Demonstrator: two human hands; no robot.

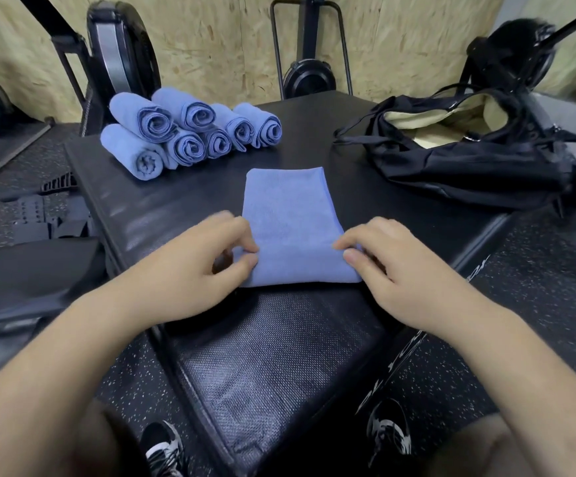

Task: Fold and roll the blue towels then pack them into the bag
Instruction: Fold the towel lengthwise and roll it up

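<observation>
Far left, at the back of the black padded platform (279, 356), sits a pile of rolled blue towels (190, 132), stacked two high with their spiral ends facing this way. None of them is in the bag yet.

Moving in, the left hand (210, 256) is curled at the near left corner of the flat folded blue cloth towel (293, 228), with thumb and fingertips pinching the edge.

The towel lies in the middle of the platform, just ahead of the person, as a long narrow strip. Its long axis runs straight away from the body, with the short near edge between the two hands and the far short edge pointing toward the back wall. The near end looks slightly thicker, perhaps a first turn, though that is hard to call.

This is soft, light, limp cloth with no stiffness at all. It should bend wherever it is pushed and go slack if let go. The sensible hold is just where the hands are, at both near corners together, so the roll starts even and travels up the long axis without skewing. Loose tension could give a floppy roll.

The right hand (393, 266) mirrors the left, its thumb and fingers pinching the near right corner.

Far right, the black fabric bag with its pale cream lining (469, 160) lies slumped on the platform, well apart from the towel. Its mouth gapes open, and no towels can be seen inside.
</observation>
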